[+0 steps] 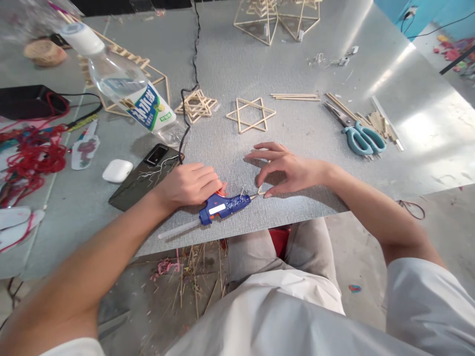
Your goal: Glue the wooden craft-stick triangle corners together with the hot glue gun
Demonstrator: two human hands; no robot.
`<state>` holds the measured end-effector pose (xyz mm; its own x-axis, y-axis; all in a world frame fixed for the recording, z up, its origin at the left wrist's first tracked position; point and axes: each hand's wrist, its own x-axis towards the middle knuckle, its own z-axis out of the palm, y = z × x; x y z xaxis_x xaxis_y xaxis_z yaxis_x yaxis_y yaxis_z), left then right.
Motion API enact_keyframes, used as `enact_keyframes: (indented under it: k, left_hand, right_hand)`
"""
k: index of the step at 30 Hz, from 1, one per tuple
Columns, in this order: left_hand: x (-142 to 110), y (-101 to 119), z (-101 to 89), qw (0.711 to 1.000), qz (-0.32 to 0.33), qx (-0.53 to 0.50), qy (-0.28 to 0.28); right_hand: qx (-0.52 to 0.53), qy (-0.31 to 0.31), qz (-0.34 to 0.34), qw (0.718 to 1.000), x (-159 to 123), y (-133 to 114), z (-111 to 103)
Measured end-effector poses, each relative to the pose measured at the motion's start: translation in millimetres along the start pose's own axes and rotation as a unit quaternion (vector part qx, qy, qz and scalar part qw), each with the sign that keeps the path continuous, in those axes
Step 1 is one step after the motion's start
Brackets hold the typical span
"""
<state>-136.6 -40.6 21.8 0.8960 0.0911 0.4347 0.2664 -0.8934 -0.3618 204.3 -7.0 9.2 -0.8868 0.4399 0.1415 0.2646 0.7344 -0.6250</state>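
My left hand (190, 184) is closed around a blue glue gun (221, 207) lying near the table's front edge, its nozzle pointing right. My right hand (285, 169) pinches small wooden sticks (261, 190) right at the nozzle tip, thumb and forefinger together, the other fingers spread. A clear glue stick (178, 230) juts from the gun's back. Just beyond my hands lie a flat star of sticks (251, 114) and a stacked stick star (196, 105).
A water bottle (122, 81) lies on a stick frame at the left. A phone (148, 175), a white earbud case (117, 170) and red thread (31, 153) sit left. Teal scissors (361, 136) and loose sticks (295, 97) lie right. Stick frames (276, 17) stand at the back.
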Motion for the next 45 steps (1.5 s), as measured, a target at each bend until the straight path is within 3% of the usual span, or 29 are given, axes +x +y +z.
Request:
enact_keyframes:
  k: [20, 31, 37, 41, 45]
  left_hand:
    - [-1, 1, 0.0, 0.999, -0.024, -0.031, -0.006]
    - [-6, 1, 0.5, 1.0, -0.022, 0.012, -0.017]
    - [-5, 1, -1.6, 1.0, -0.018, 0.012, 0.016]
    - [-8, -1, -5.6, 0.999, -0.002, 0.036, 0.017]
    - [-13, -6, -10.1, 0.998, -0.033, 0.052, 0.017]
  right_hand:
    - [0.0, 0.0, 0.003, 1.0, -1, -1, 0]
    - [-0.004, 0.013, -0.01, 1.0, -1, 1, 2]
    - [-0.005, 0.017, -0.016, 1.0, -1, 2, 2]
    - [0.002, 0.064, -0.022, 0.998, 1, 0, -2]
    - [0.004, 0.196, -0.021, 0.98, 5, -1, -9]
